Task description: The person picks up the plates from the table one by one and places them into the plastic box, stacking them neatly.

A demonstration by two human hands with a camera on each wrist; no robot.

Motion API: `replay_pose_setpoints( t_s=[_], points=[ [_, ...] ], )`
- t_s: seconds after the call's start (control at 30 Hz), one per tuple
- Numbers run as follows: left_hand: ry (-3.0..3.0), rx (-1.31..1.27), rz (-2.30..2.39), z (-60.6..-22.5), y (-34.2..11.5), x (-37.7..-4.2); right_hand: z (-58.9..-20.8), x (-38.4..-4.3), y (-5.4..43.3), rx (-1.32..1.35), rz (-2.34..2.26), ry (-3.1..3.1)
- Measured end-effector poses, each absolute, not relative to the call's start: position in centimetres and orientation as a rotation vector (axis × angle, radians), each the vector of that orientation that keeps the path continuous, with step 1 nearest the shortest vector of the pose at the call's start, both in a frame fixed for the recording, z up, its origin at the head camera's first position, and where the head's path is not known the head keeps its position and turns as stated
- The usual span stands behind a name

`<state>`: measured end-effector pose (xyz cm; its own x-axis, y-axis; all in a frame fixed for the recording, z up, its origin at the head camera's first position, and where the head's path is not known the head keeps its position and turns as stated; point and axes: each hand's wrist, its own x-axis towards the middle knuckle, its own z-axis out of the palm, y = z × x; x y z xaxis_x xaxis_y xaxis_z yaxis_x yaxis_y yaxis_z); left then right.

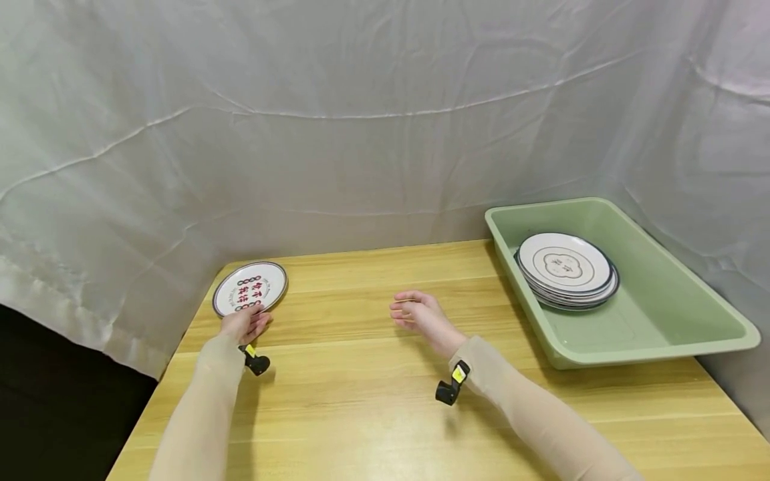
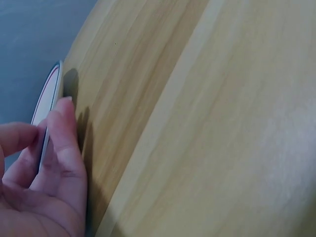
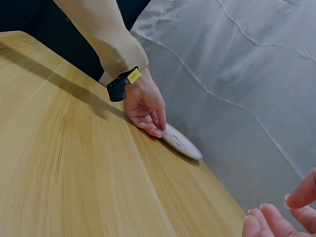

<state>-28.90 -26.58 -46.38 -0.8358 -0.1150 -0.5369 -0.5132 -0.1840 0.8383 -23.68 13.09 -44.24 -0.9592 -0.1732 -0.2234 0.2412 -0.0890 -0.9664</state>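
Note:
At the table's back left corner, a white oval plate [image 1: 231,291] with a dark rim and red lettering lies face up. My left hand [image 1: 242,323] pinches its near edge, thumb on top and fingers under the rim. In the left wrist view the plate [image 2: 45,101] appears edge-on between thumb and fingers [image 2: 64,143]. My right hand [image 1: 421,319] hovers over the middle of the table, fingers loosely bent, holding nothing. The right wrist view shows part of this hand [image 3: 279,217] at the lower right, and the left hand [image 3: 144,106] at the plate.
A green plastic tub [image 1: 650,334] stands on the right of the wooden table [image 1: 337,401]. Inside it sits a stack of several white plates [image 1: 562,264] with dark rims. A grey curtain [image 1: 361,167] hangs along the table's back and sides.

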Motion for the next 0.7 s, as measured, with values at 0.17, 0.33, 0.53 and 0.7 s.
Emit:
replay_pose_setpoints(
  t_s=[0.17, 0.33, 0.53, 0.7],
  points=[
    [1.823, -0.628, 2.031, -46.5, -26.5, -28.8, -44.3, -23.8, 13.1, 0.075, -2.117, 1.905],
    [1.822, -0.533, 1.991, -46.9, -26.2, -29.0, -44.2, -23.8, 12.9, 0.075, -2.118, 1.890],
    [1.796, -0.428, 1.898, -47.3, -25.8, -28.7, -44.2, -23.7, 12.7, 0.057, -2.106, 1.887],
    [1.817, -0.345, 1.798, -47.6, -25.5, -28.6, -44.4, -23.7, 12.6, 0.050, -2.106, 1.883]
  ],
)
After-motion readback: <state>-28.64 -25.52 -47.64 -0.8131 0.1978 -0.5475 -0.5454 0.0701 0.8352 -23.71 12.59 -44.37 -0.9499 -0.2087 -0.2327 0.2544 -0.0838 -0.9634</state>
